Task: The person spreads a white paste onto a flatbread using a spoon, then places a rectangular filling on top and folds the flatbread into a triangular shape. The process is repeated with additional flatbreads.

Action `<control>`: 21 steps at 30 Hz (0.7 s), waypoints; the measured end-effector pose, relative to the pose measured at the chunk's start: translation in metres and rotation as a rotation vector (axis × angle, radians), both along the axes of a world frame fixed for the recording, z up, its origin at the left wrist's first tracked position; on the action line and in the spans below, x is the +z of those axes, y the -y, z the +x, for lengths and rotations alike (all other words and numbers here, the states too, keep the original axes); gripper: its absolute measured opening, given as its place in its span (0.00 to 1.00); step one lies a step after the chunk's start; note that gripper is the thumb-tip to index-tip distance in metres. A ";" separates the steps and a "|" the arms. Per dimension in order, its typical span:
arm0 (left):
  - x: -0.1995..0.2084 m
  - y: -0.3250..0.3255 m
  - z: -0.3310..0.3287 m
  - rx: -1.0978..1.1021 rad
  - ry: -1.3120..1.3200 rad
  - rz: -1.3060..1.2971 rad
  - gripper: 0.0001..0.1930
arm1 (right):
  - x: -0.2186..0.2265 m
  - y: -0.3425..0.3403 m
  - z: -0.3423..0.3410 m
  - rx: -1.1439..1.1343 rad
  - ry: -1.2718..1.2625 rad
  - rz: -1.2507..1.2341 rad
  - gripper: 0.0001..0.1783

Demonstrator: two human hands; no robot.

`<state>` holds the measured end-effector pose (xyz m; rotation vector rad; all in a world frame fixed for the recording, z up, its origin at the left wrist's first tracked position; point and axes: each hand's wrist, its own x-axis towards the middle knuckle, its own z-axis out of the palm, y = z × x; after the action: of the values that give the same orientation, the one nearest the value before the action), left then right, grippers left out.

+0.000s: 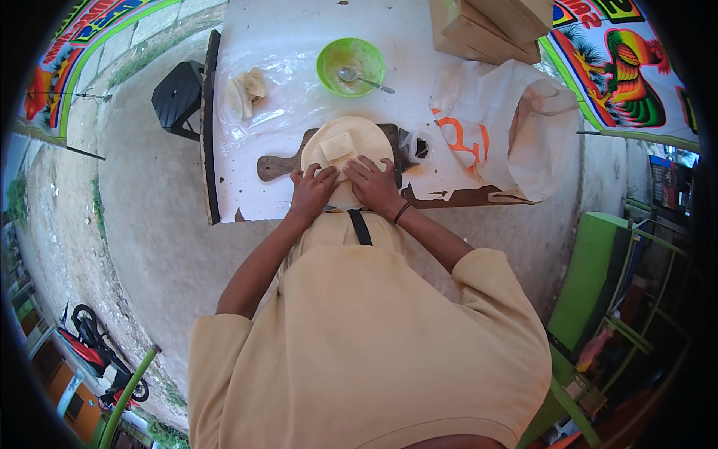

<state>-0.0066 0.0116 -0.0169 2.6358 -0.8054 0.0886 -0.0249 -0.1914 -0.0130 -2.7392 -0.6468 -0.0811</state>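
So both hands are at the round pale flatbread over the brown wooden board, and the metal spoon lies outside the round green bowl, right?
No: the metal spoon rests in the round green bowl, per the head view. The left hand and right hand are indeed at the round pale flatbread over the brown wooden board.

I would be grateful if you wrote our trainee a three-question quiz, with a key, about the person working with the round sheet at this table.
1. Multiple choice: What lies beneath the round pale sheet?
a) a metal tray
b) a wooden board
c) a glass plate
2. True or false: The spoon rests in the green bowl, its handle reaching over the rim.
3. Short answer: On which wrist is the dark band worn?

Key:
1. b
2. True
3. The wrist of the right hand
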 end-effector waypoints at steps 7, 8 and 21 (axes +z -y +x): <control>0.006 0.003 0.003 0.009 -0.152 -0.030 0.11 | 0.003 -0.003 0.004 0.015 -0.166 -0.092 0.21; 0.004 0.002 0.002 0.002 -0.162 -0.045 0.12 | 0.007 -0.005 0.004 0.022 -0.238 -0.091 0.22; -0.002 0.004 0.006 0.078 -0.259 0.177 0.31 | 0.002 -0.023 0.019 -0.066 -0.186 -0.146 0.33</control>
<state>-0.0005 0.0079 -0.0189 2.7655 -0.6492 -0.3114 -0.0058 -0.1684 -0.0114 -2.8627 -0.5303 0.2114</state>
